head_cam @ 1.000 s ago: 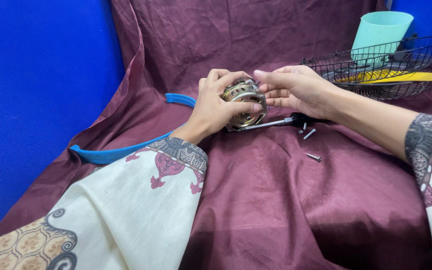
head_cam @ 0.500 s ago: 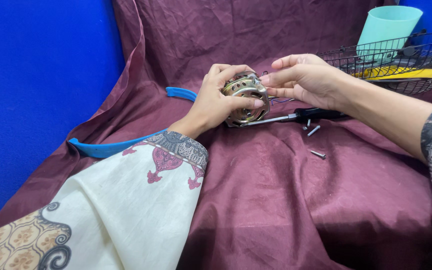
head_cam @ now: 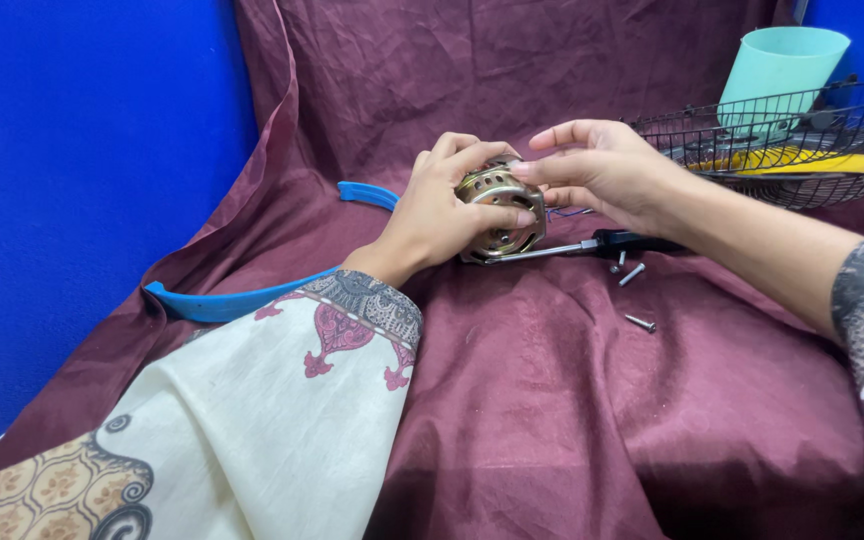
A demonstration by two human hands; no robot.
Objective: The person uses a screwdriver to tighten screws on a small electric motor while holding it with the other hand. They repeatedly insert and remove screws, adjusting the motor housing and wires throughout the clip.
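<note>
The left hand [head_cam: 432, 215] is wrapped around a round brass-coloured metal motor housing [head_cam: 500, 210], just above the middle of the frame, thumb and fingers closed firmly on its perforated shell. The right hand [head_cam: 602, 170] comes in from the right with its fingers half spread; the fingertips [head_cam: 524, 172] pinch at the top edge of the housing, though what they grip there is too small to tell. The housing is held just above the maroon cloth [head_cam: 572, 400] that covers the desk.

Directly under it lies a screwdriver [head_cam: 592, 245] with a black handle, its shaft pointing left beneath the housing. Three loose screws [head_cam: 634, 273] lie on the cloth near the handle, one lower down and apart from the others. A blue plastic strip [head_cam: 242, 298] curves across the left of the frame. In the upper right sit a black wire basket [head_cam: 802, 120] with a yellow piece inside and a pale green cup [head_cam: 777, 70] behind it.

The risk I see is with the small parts: the cloth is wrinkled and sloped, so a nudge from a wrist or sleeve could roll a screw into a fold. The housing could also slip if the left hand loosens while the right pulls.
</note>
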